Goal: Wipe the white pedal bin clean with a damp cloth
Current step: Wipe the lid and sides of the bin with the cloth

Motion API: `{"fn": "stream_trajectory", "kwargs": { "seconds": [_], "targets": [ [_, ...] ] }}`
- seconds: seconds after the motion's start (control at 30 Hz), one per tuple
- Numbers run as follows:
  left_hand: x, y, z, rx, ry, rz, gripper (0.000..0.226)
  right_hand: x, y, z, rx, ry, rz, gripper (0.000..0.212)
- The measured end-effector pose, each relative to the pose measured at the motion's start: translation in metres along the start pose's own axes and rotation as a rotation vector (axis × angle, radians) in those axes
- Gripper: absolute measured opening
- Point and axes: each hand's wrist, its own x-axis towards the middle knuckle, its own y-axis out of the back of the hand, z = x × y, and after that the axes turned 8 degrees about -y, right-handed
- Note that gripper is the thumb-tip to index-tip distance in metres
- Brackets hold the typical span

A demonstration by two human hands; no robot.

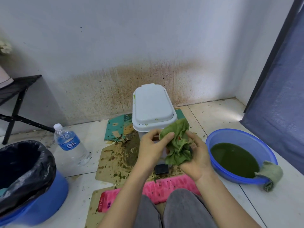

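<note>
The white pedal bin [152, 106] stands on stained cardboard against the wall, lid closed, with small green smears on its rim. Its black pedal [161, 169] shows on the floor below my hands. A crumpled green-stained cloth [178, 143] is held in front of the bin's front face. My left hand [153, 145] pinches the cloth's upper left edge. My right hand [195, 155] cradles it from below and the right. Most of the bin's front is hidden behind the cloth and hands.
A blue basin [217, 137] of dark green water sits at the right, another cloth [269, 174] draped on its rim. A water bottle [70, 142] and a blue bucket [54, 196] with a black liner stand left. A pink mat [158, 186] lies by my knees. A black folding table [18, 89] is far left.
</note>
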Motion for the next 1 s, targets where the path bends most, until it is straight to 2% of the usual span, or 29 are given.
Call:
{"fn": "stream_trajectory", "kwargs": {
  "seconds": [0.1,0.2,0.27,0.43,0.5,0.57,0.6,0.63,0.67,0.73,0.8,0.9,1.0],
  "targets": [
    [0.006,-0.003,0.018,-0.037,-0.045,0.056,0.026,-0.008,-0.014,-0.012,-0.292,0.005,-0.045,0.055],
    [0.012,-0.002,0.031,-0.029,-0.048,0.057,0.027,-0.007,-0.020,-0.029,-0.664,0.112,0.047,0.053],
    [0.019,0.000,0.037,0.002,-0.047,0.073,0.025,-0.004,-0.024,-0.041,-0.740,0.141,0.112,0.060],
    [0.062,0.004,0.050,-0.046,-0.042,0.146,0.026,0.022,-0.056,-0.065,-0.866,0.234,0.181,0.058],
    [0.086,0.006,0.057,-0.031,-0.052,0.139,0.020,0.040,-0.074,-0.074,-1.043,0.380,0.283,0.062],
    [0.116,0.014,0.061,0.041,-0.055,0.144,0.025,0.063,-0.092,-0.080,-1.343,0.617,0.458,0.065],
    [0.133,0.020,0.058,0.093,-0.049,0.169,0.029,0.074,-0.099,-0.079,-1.477,0.717,0.487,0.065],
    [0.147,0.027,0.054,0.139,-0.042,0.213,0.030,0.086,-0.103,-0.075,-1.595,0.742,0.468,0.063],
    [0.161,0.034,0.047,0.166,-0.023,0.266,0.029,0.099,-0.104,-0.067,-1.732,0.682,0.433,0.063],
    [0.183,0.045,0.026,0.235,0.017,0.325,0.032,0.123,-0.093,-0.044,-2.138,0.412,0.423,0.063],
    [0.192,0.048,-0.001,0.354,0.083,0.234,0.033,0.142,-0.077,-0.027,-2.449,0.299,0.486,0.060],
    [0.191,0.045,-0.036,0.476,0.096,0.066,0.044,0.166,-0.067,-0.028,-2.541,0.342,0.536,0.057],
    [0.193,0.045,-0.050,0.505,0.094,0.077,0.050,0.198,-0.069,-0.045,-2.587,0.334,0.498,0.057]
  ]
}}
